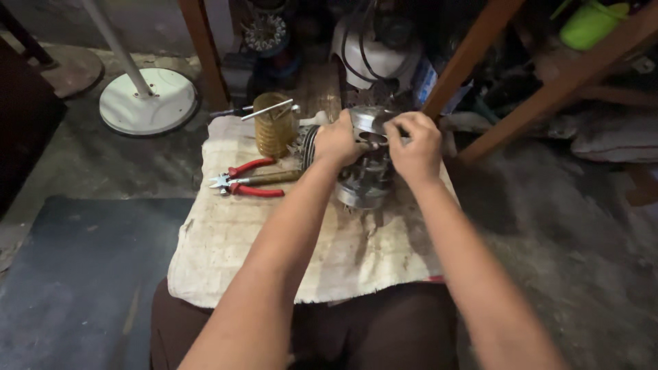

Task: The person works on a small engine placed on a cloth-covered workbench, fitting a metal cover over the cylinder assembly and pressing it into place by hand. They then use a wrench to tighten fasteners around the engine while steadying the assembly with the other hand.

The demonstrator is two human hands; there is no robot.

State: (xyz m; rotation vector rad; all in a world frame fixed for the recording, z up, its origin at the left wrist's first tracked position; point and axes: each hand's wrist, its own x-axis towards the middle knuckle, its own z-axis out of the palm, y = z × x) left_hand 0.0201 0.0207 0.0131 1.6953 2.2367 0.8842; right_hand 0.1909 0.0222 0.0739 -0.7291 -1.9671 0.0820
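My left hand (336,140) and right hand (415,147) both grip the metal motor (367,181) on the cloth (226,240) right under them. Its cover looks seated; pliers (248,178) lie unused, left of my hands.

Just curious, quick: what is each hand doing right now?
Left hand: closed on the metal motor.
Right hand: closed, gripping the motor's top.

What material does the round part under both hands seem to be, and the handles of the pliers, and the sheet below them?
Round part: probably bare metal, silver-grey with dull shine. Pliers: handles likely red plastic or rubber coating, smooth; jaws grey metal. Sheet: woven cloth, off-white, stained, with a frayed edge. Left hand and right hand both grip the part.
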